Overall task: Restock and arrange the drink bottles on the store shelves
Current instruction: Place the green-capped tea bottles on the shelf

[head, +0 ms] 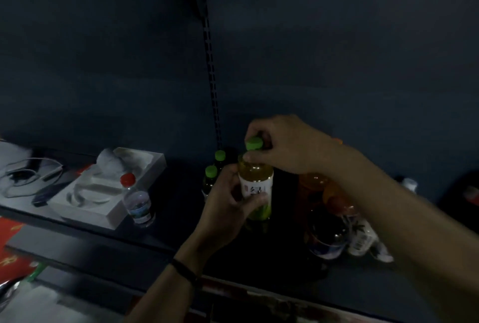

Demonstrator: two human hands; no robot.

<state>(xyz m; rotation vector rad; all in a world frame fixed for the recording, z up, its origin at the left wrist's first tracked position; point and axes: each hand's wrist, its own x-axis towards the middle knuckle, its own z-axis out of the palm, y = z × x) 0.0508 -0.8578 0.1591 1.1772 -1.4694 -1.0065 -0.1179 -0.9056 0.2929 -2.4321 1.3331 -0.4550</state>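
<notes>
- One tangle of cables (23,172) lies at the far left of the dark shelf (176,193).
- One white moulded tray (111,188) sits just right of the cables.
- One clear water bottle (137,201) with a red cap stands at the tray's front corner; its label is too blurred to read.
- Two green-capped bottles (210,180) stand one behind the other near the back wall, just left of the hands.
- The left hand (228,208) wraps the lower body of one tea bottle (255,175), thumb across its white label. A black band (185,272) circles that wrist.
- The tea bottle is upright over the shelf's middle; whether its base touches is unclear. Its label shows one large character, seemingly "绿", partly covered.
- The right hand (285,144) pinches the neck just under the green cap (254,143), fingers curled over the top.
- Beneath the right forearm stand at least two orange bottles (315,183), one dark bottle (326,239) and one white-labelled bottle (363,237), their print unreadable.
</notes>
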